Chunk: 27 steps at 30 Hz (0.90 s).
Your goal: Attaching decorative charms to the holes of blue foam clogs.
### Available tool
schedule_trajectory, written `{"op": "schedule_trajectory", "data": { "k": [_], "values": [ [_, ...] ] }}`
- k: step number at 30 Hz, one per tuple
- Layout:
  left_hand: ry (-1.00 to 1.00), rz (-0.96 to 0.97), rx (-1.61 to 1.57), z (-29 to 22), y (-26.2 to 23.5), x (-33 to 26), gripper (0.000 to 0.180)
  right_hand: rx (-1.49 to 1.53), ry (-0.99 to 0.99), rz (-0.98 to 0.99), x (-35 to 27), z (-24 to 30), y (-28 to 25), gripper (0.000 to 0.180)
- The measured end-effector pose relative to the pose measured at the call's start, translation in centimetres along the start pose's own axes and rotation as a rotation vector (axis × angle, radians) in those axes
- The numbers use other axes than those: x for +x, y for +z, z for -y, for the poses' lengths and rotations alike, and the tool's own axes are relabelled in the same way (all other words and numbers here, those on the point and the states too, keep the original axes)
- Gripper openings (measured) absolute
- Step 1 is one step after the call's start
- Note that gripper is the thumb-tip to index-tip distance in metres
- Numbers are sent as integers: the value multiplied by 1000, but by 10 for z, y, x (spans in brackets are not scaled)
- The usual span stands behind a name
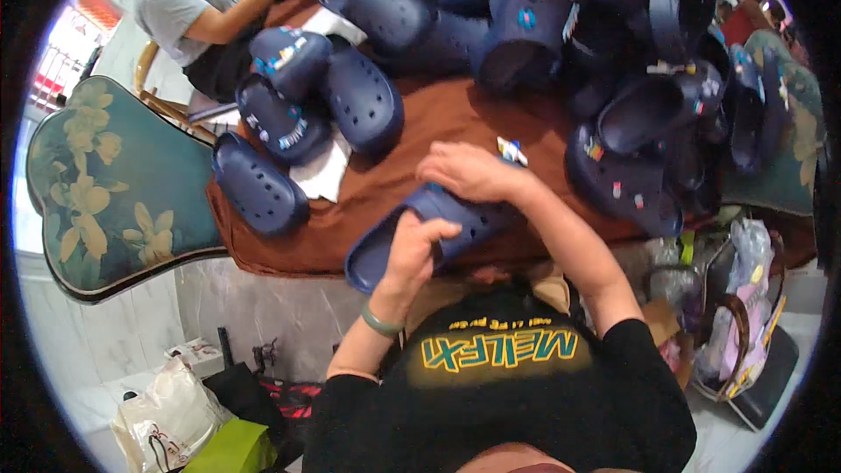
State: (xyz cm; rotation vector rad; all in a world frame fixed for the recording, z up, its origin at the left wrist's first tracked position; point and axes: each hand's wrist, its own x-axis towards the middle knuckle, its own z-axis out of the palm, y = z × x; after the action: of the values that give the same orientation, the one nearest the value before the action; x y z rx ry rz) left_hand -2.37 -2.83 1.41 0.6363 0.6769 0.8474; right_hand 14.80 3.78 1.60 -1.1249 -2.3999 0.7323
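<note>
A dark handbag (745, 359) on the floor at the right holds crumpled plastic bags. Navy foam clogs (543, 26) heap across the brown-draped table (385, 184), leaving bare cloth only near its front edge. There, a navy perforated foam clog (420, 236) overhangs the edge; the left hand (412, 254) wraps its side, while the right hand (473, 171) presses its top, fingers pinching a small colourful charm (511, 151).
</note>
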Motion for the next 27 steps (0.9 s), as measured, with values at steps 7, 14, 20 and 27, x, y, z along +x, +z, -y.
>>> {"op": "schedule_trajectory", "data": {
  "k": [7,14,20,27],
  "values": [
    [-9,-3,-45,4,2,-6,49,95,6,-131,-19,21,-1,24],
    [-56,10,-41,1,-3,-3,51,-112,63,-426,-19,36,17,22],
    [-51,4,-23,2,-2,-6,48,-165,-16,-469,-22,33,24,22],
    [-42,16,54,0,-6,4,47,-246,89,-661,-27,29,34,19]
  ]
}}
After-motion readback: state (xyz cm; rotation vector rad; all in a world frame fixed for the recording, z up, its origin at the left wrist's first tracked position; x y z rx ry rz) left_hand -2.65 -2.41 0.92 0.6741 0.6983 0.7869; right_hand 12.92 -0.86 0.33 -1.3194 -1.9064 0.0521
